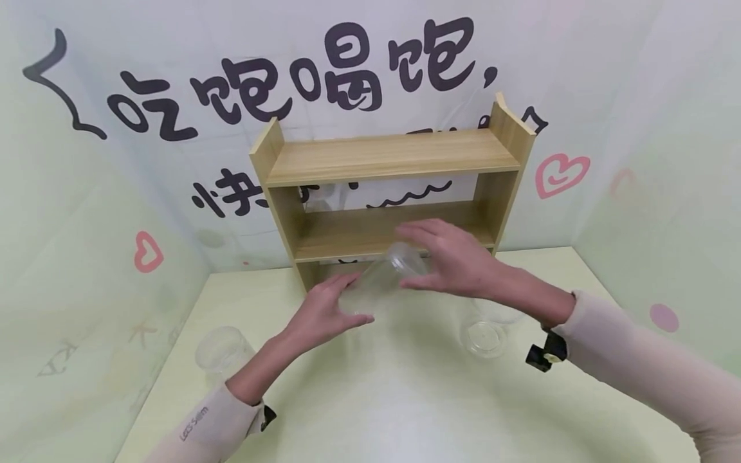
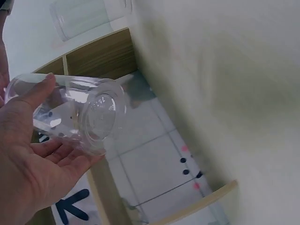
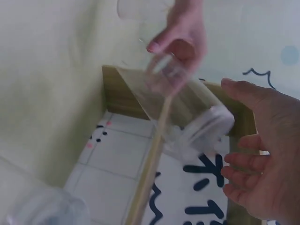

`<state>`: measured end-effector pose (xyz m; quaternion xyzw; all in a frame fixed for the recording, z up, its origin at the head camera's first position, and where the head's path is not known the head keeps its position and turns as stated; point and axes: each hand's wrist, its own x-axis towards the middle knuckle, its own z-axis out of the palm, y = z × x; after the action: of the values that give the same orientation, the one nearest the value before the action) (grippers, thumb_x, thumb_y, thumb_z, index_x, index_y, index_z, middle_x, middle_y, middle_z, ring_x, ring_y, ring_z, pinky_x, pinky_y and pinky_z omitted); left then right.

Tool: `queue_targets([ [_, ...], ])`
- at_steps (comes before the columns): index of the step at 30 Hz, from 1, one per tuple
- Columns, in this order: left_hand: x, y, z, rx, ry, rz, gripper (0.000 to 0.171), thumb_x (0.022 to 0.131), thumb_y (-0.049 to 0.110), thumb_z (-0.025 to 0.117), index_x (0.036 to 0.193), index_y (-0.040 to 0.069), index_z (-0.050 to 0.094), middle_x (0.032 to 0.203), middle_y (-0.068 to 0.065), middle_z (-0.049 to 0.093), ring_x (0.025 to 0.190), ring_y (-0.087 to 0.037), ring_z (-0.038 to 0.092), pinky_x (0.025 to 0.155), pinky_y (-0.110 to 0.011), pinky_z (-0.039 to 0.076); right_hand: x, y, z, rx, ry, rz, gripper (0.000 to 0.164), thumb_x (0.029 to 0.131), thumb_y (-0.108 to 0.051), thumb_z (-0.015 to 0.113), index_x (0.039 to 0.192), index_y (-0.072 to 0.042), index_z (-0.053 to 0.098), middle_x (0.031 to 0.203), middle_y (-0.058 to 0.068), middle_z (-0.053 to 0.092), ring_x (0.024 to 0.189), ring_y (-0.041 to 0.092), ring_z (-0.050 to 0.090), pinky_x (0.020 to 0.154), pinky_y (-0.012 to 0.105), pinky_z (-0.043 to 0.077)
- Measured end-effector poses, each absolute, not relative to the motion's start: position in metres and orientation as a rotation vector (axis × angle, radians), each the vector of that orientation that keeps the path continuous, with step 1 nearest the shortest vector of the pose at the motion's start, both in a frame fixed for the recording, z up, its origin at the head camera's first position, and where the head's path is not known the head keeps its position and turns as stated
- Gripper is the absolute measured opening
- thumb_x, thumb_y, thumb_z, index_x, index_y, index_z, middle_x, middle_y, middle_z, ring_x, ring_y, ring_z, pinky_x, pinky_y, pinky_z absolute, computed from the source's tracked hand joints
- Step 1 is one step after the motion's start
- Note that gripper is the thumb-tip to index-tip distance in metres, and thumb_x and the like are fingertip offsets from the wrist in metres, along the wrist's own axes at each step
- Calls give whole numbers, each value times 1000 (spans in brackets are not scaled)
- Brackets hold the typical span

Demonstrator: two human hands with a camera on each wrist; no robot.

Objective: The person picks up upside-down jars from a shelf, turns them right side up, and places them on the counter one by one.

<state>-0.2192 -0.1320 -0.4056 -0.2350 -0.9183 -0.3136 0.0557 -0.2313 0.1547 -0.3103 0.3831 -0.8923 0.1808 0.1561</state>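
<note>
A clear plastic cup [image 1: 379, 280] hangs tilted between the two hands in front of the wooden shelf [image 1: 393, 157]. My left hand [image 1: 321, 313] grips one end, its thumb on one side and fingers on the other. In the left wrist view the cup's round base [image 2: 101, 116] faces away from the left palm. My right hand [image 1: 454, 263] is by the upper end of the cup. The right wrist view shows its thumb and fingers spread and apart from the cup [image 3: 201, 115], which is slightly blurred there.
Another clear container [image 1: 222, 350] is on the table at left, beyond the left forearm. Clear round containers [image 1: 485, 337] stand below the right forearm. The table [image 1: 399, 392] meets a printed backdrop [image 1: 104, 212] behind and at both sides.
</note>
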Motion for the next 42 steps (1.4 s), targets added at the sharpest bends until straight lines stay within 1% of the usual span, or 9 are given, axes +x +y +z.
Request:
queue_targets([
  [5,-218,-142,-423,-617,-2735,-1229,83,78,33,96,146,1,60,133,-13,70,120,-33,68,101,-52,59,-236,175,-294,1033,-2485,518,96,75,-38,98,151,0,54,154,19,56,140,37,54,114,55,50],
  [8,-218,-147,-431,-579,-2703,-1356,76,80,28,95,142,2,61,131,-13,71,122,-33,67,104,-52,58,-239,188,-285,993,-2434,514,95,75,-33,99,151,2,54,155,20,54,141,39,52,117,56,46],
  [15,-217,-156,-445,-481,-2678,-1611,73,81,20,94,142,2,58,142,-17,66,135,-40,61,112,-54,51,-245,217,-258,902,-2319,506,96,74,-25,99,153,2,52,158,21,51,148,40,44,124,57,38],
  [22,-212,-164,-457,-452,-2707,-1725,75,83,18,93,143,7,51,150,-21,56,140,-51,52,111,-62,49,-254,241,-238,790,-2267,456,99,75,-24,98,156,3,48,161,21,48,151,41,39,129,51,30],
  [26,-212,-168,-461,-493,-2703,-1733,73,83,14,92,142,3,49,150,-24,53,141,-50,51,112,-61,48,-259,251,-234,726,-2272,461,100,76,-22,98,158,2,45,162,22,45,152,41,38,124,58,37],
  [29,-211,-171,-464,-504,-2699,-1747,73,83,12,91,141,1,47,152,-26,53,142,-49,50,114,-60,47,-263,257,-234,663,-2303,480,103,76,-22,98,160,0,43,164,21,42,153,39,36,111,71,46],
  [33,-211,-174,-468,-497,-2716,-1751,73,84,12,91,140,0,45,153,-29,52,142,-52,49,113,-61,47,-268,264,-236,582,-2361,510,106,76,-24,97,162,-1,39,167,20,37,155,39,33,101,80,46],
  [37,-210,-177,-471,-466,-2727,-1743,73,83,12,91,138,0,45,152,-29,51,143,-53,48,112,-62,48,-273,268,-238,518,-2419,530,108,79,-28,95,164,-1,34,170,18,33,157,38,30,97,82,46],
  [42,-212,-182,-475,-437,-2711,-1779,75,83,8,91,139,-3,44,154,-29,46,145,-52,45,114,-64,44,-280,272,-241,465,-2461,527,109,83,-30,92,167,-3,28,172,18,30,157,39,30,93,86,44],
])
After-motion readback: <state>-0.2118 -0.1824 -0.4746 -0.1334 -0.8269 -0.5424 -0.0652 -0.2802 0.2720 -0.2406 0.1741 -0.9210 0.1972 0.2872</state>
